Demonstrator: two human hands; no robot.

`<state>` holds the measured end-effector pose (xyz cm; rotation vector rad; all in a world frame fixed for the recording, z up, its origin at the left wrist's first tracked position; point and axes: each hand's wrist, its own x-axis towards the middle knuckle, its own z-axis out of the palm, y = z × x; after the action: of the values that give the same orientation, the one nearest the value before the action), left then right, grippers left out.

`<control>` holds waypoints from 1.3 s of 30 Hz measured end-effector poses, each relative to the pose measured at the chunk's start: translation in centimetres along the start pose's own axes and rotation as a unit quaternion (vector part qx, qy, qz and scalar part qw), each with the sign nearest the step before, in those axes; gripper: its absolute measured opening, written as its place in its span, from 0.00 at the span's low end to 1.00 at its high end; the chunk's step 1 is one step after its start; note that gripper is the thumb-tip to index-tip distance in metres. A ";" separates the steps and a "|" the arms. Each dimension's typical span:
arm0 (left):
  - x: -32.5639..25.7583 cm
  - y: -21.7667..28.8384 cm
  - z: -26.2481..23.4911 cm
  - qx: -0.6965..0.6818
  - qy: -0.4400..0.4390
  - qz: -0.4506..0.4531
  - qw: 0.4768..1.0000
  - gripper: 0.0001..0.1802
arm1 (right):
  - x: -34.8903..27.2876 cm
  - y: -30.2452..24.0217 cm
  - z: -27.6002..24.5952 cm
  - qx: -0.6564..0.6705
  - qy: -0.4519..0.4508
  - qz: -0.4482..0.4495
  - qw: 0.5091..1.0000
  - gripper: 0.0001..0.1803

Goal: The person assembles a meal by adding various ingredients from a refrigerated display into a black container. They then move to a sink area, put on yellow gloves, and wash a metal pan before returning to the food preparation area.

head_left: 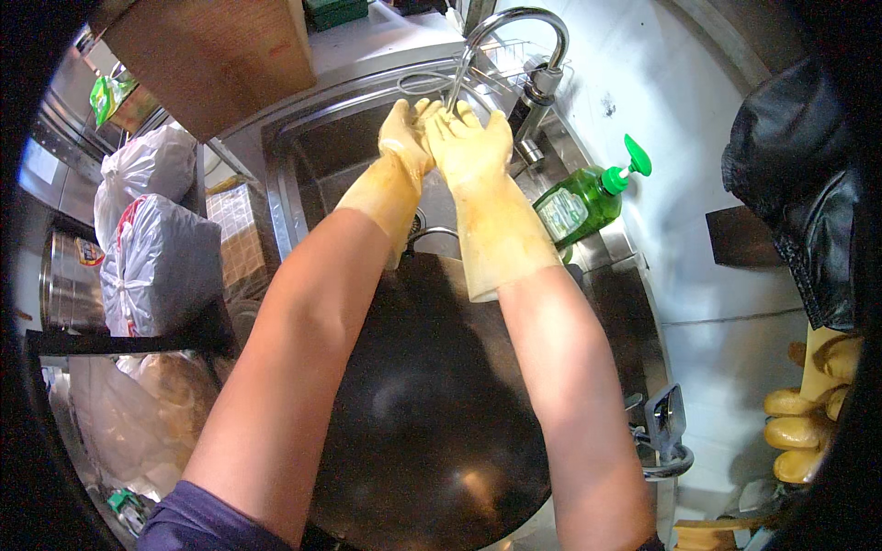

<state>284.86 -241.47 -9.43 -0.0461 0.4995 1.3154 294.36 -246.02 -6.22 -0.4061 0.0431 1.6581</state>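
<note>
Both my hands wear long yellow rubber gloves and are held up side by side under the curved chrome faucet [514,16]. A thin stream seems to fall from its spout onto the fingertips. My right hand [473,142] lies palm up, fingers stretched and slightly cupped, holding no object. Against its inner side rests my left hand [402,133], turned toward it, with fingers extended and no object in them. The stainless steel sink [308,138] lies beneath the hands. Between my forearms sits a large dark wok [413,395], its loop handle toward the sink.
A green pump bottle [583,207] stands right of the sink by the white wall. White plastic bags [165,266] fill the left side, near a brown board [207,64]. A black bag [795,174] and spare yellow gloves [804,432] hang at the right.
</note>
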 end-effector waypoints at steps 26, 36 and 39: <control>6.3 0.9 -0.7 0.113 0.091 0.012 0.989 0.25 | -4.6 3.7 1.5 -0.774 0.053 -0.240 0.584 0.29; 5.5 -1.5 1.6 0.036 0.090 -0.020 0.995 0.29 | -1.6 -1.6 0.4 -0.755 0.174 -0.148 0.614 0.34; 6.1 1.2 0.4 0.018 0.079 0.011 0.997 0.31 | -4.0 1.8 2.1 -0.654 0.180 -0.063 0.732 0.38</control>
<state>284.87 -235.44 -11.14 -0.1163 0.6604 1.3308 292.42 -249.49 -3.47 -1.7502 -0.9031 1.1965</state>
